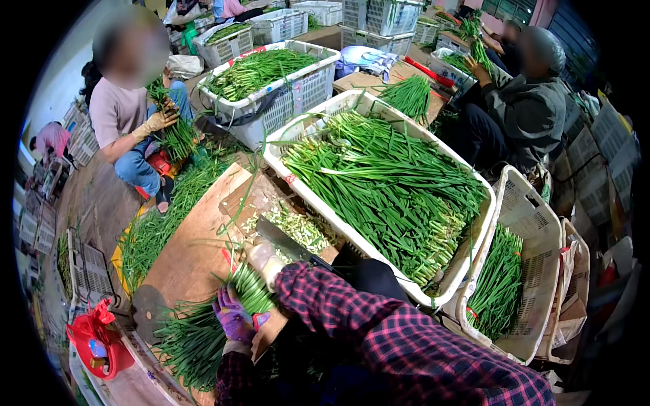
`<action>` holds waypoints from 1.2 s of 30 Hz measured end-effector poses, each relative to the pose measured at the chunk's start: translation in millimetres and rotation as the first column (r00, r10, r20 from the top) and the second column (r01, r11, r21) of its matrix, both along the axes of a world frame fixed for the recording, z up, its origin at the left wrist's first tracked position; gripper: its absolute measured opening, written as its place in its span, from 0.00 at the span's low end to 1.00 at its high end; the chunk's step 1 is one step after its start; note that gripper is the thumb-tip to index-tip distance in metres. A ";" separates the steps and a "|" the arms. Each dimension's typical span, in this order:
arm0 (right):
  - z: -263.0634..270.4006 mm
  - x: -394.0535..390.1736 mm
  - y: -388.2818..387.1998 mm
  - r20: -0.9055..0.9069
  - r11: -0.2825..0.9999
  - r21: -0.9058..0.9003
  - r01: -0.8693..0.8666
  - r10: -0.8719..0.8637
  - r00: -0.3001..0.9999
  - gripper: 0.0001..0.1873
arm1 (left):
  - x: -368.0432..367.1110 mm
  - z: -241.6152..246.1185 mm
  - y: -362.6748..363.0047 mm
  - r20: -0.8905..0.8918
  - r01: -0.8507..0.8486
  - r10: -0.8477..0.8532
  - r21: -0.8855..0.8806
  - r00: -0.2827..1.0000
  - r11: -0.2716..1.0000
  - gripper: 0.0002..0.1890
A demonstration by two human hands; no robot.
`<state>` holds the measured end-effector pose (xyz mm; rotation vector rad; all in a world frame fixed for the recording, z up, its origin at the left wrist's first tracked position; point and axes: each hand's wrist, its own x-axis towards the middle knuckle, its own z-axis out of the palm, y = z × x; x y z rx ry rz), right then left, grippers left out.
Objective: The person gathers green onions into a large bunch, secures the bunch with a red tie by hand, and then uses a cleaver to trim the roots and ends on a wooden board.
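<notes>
My left hand [234, 315], in a purple glove, grips a bundle of garlic chives [195, 345] lying on a wooden board [188, 254]. Its green leaves fan out towards the lower left. My right hand [265, 258], in a pale glove, is at the bundle's stem end, its fingers blurred and partly hidden. Whether it holds the stems cannot be made out. A red strip [228, 259] shows beside it. Just beyond my right hand lies a cleaver [284, 238], its dark handle towards me. Short cut stem ends [304, 228] are heaped behind the blade.
A white plastic crate [327, 205] full of chives stands ahead; another crate [533, 284] at right holds tied bundles. A red plastic container [96, 340] sits at lower left. Loose leaves [167, 233] cover the floor. Co-workers [124, 111] sit at left and right, holding chives.
</notes>
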<state>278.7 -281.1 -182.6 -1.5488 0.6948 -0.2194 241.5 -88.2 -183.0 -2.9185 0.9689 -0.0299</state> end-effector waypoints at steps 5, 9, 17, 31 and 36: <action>87.9 -83.4 6.9 0.334 0.837 0.507 -0.205 0.028 0.942 0.10 | -8.4 31.1 -0.3 -0.067 -0.061 0.060 -0.015 0.996 0.998 0.70; 111.3 -179.3 -9.2 -0.038 0.251 -0.461 -0.851 0.953 0.301 0.10 | 3.9 10.2 -2.4 0.073 0.114 -0.094 -0.365 0.993 0.924 0.52; 116.9 -52.4 -20.4 -0.076 0.241 -0.937 -0.254 0.568 0.819 0.17 | -4.1 22.7 -2.5 0.046 0.022 -0.020 -0.047 0.999 0.999 0.57; 54.4 37.3 3.6 -0.553 -0.116 -0.771 -0.626 0.610 0.567 0.12 | -15.5 49.1 -15.2 -0.097 0.009 -0.016 -0.071 0.995 0.997 0.63; 32.1 13.9 1.7 -0.493 -0.226 -0.864 -0.451 0.563 0.663 0.06 | -9.0 50.8 -7.9 -0.150 -0.082 0.059 -0.151 0.987 0.985 0.67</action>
